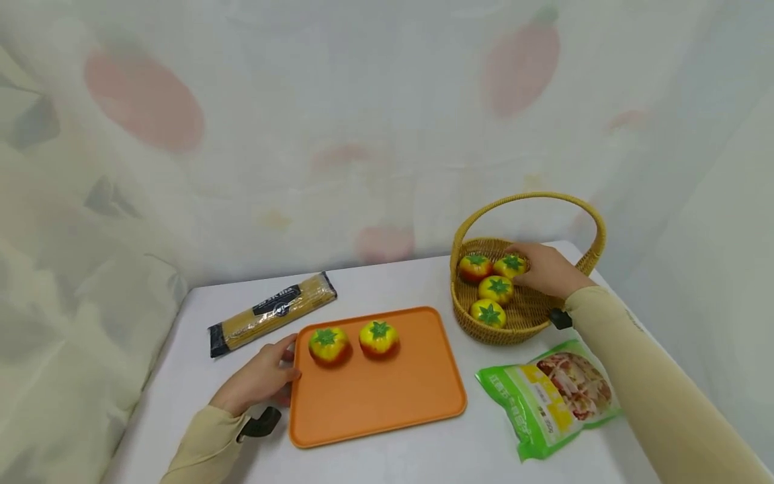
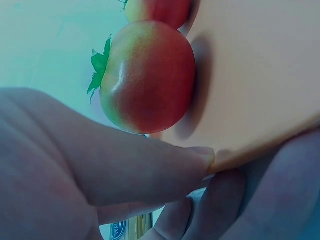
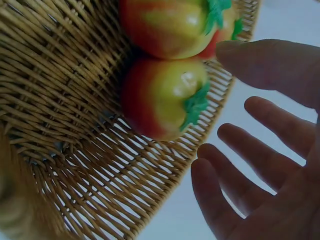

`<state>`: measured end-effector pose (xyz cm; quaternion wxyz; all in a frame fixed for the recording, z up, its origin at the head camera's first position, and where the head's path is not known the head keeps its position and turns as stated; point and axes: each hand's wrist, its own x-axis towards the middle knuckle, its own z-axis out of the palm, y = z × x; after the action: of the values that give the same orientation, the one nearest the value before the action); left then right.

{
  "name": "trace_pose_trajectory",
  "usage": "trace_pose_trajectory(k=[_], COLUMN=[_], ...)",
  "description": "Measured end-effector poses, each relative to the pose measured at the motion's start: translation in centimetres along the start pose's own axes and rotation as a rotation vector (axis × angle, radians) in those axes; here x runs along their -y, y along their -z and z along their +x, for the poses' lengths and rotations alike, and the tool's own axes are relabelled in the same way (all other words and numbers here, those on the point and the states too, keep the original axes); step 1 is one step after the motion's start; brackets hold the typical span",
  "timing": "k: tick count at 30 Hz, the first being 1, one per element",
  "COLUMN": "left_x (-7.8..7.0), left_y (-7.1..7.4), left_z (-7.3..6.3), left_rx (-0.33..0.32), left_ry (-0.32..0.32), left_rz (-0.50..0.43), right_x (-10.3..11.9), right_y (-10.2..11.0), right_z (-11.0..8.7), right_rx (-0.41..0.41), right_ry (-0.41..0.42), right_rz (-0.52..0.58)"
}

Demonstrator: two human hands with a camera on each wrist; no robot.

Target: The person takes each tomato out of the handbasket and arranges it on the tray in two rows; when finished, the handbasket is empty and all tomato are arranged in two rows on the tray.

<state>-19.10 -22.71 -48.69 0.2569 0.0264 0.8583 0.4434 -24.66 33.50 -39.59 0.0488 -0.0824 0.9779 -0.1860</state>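
Head view: left hand pinches the orange tray. Right hand holds its fingers apart, contact uncertain; close them evenly around one yellow-red tomato.

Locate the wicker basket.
In the head view, the wicker basket stands at the far right of the table, beyond the green bag and right of the orange tray.

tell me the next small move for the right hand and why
I'd probably curl the right hand round the nearest tomato in the basket. The right wrist view shows its fingers spread beside that tomato, not closed round it, while the left hand is occupied, pinching the tray at its edge.
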Motion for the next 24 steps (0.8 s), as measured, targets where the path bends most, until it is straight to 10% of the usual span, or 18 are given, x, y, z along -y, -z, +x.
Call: trace_pose_trajectory(k=[24], left_x=[0.1], left_y=[-0.4], left_z=[-0.2], left_rx=[-0.054], left_ry=[0.025], left_rz=[0.006], right_x=[-1.4], right_y=[-1.6], right_z=[4.0], right_rx=[0.079], right_ry=[-0.071], right_rz=[-0.004])
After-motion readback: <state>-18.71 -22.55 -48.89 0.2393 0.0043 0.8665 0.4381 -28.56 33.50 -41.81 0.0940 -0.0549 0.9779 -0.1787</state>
